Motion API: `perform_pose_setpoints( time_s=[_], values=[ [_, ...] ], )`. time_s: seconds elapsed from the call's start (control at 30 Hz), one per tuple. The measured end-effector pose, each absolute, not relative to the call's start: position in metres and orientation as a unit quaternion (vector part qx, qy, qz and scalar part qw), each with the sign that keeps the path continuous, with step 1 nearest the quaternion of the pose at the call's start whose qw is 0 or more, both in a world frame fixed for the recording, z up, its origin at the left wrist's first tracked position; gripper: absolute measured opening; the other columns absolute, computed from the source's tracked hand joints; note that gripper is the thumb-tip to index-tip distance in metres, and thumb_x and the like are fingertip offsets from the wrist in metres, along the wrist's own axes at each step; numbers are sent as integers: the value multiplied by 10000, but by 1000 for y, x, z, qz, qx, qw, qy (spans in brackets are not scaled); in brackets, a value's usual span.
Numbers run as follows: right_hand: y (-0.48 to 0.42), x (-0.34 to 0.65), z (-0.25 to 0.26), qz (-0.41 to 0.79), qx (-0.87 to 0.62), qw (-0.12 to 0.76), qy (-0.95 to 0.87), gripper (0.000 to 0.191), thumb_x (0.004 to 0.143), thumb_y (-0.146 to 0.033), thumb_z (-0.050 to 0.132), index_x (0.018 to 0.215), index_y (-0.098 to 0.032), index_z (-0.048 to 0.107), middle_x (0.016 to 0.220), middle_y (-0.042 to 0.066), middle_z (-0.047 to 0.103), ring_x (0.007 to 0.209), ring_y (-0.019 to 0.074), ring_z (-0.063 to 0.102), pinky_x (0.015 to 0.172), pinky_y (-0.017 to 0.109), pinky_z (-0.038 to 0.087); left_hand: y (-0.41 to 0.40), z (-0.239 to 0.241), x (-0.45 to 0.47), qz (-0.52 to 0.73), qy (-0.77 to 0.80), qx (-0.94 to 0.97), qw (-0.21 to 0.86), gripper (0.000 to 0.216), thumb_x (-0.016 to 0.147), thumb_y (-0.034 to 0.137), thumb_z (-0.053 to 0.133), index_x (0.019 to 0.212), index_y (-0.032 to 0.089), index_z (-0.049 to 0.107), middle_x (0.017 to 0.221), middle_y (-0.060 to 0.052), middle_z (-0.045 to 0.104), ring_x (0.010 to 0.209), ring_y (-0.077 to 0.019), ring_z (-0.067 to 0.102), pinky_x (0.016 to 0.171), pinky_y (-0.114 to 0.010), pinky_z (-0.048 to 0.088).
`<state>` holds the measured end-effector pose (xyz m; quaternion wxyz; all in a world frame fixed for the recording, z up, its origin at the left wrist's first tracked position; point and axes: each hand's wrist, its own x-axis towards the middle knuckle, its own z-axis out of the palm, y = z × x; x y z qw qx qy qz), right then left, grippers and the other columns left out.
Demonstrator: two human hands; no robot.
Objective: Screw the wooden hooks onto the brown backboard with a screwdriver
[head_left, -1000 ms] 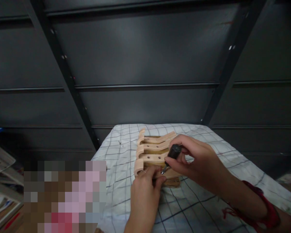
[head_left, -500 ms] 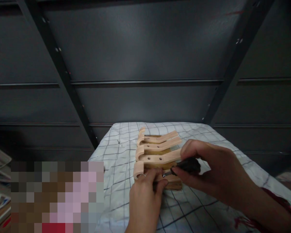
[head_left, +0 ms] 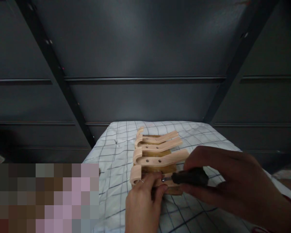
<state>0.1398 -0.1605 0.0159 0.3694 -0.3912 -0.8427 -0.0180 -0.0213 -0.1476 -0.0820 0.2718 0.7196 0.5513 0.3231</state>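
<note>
A pale wooden rack of several curved hooks (head_left: 157, 152) lies on a white checked cloth (head_left: 116, 158). My right hand (head_left: 230, 184) grips a short black-handled screwdriver (head_left: 189, 177), held nearly level with its metal tip at the nearest hook. My left hand (head_left: 144, 202) rests in front of the rack, its fingers pinched together at the screwdriver tip on the nearest hook. What the fingers pinch is too small to make out.
Dark grey metal panels with slanted struts (head_left: 63, 84) rise behind the cloth-covered surface. A blurred pixelated patch (head_left: 43, 197) covers the lower left. The cloth falls away at its left and far edges.
My right hand has lowered and tilted the screwdriver from steep to nearly level, sliding rightward. The view has shifted closer and slightly upward. My left hand stays at the nearest hook.
</note>
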Motion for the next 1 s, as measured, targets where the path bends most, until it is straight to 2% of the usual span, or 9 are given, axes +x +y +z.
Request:
perform_pose_setpoints(
  time_s=[0.13,0.2,0.27,0.43,0.57,0.67,0.8,0.9,1.0],
  values=[
    [-155,128,6,-30,-446,402,-799,138,731,-230,534,642,-222,429,503,-39,540,403,99,502,340,185,396,-148,-82,-22,328,546,722,268,185,767,233,504,908,276,615,886,19,668,829,-177,609,709,-284,469],
    [-151,127,4,-18,-433,422,-796,57,740,-200,534,739,-210,477,637,-2,604,536,117,573,432,189,459,-148,-82,-22,328,550,723,259,168,763,250,520,898,275,617,868,19,669,809,-178,612,697,-285,470],
    [-149,131,5,-1,-395,428,-813,120,758,-163,535,863,-213,508,795,16,634,697,118,602,575,188,497,-148,-82,-21,324,556,723,252,162,763,268,530,900,276,616,850,19,669,786,-180,615,679,-288,471],
    [-156,146,17,43,-347,311,-884,337,826,-118,462,1124,-275,456,1041,-6,618,962,90,558,815,175,442,-147,-82,-21,320,557,725,249,169,764,258,525,906,276,615,852,15,670,792,-185,613,681,-292,470],
    [-159,139,16,-16,-396,348,-849,65,756,-212,580,747,-215,516,647,-33,602,579,95,570,511,164,456,-147,-82,-22,321,548,727,263,189,770,234,497,914,267,614,898,5,664,840,-187,603,718,-299,460],
    [-156,127,10,-81,-430,386,-812,219,743,-275,558,582,-206,428,484,-45,503,401,87,469,356,188,376,-147,-79,-21,316,550,724,273,187,770,227,488,902,249,619,884,-9,664,835,-191,602,714,-302,456],
    [-151,123,8,-77,-400,398,-822,78,805,-168,461,817,-187,536,750,27,649,681,126,613,584,215,498,-148,-75,-18,316,562,716,269,160,769,237,508,883,242,621,834,-4,666,782,-187,606,687,-301,453],
    [-155,131,13,-16,-364,337,-868,260,820,-126,447,1062,-208,495,992,40,647,919,129,597,756,225,490,-148,-74,-17,319,561,714,273,160,771,229,510,887,245,618,851,-1,665,808,-187,604,706,-308,450],
    [-161,140,17,7,-361,290,-886,326,840,-133,407,1147,-232,449,1063,36,631,964,138,589,770,237,494,-148,-76,-18,322,558,712,280,168,770,229,514,906,247,612,883,-2,661,835,-190,599,728,-319,446]
  ],
)
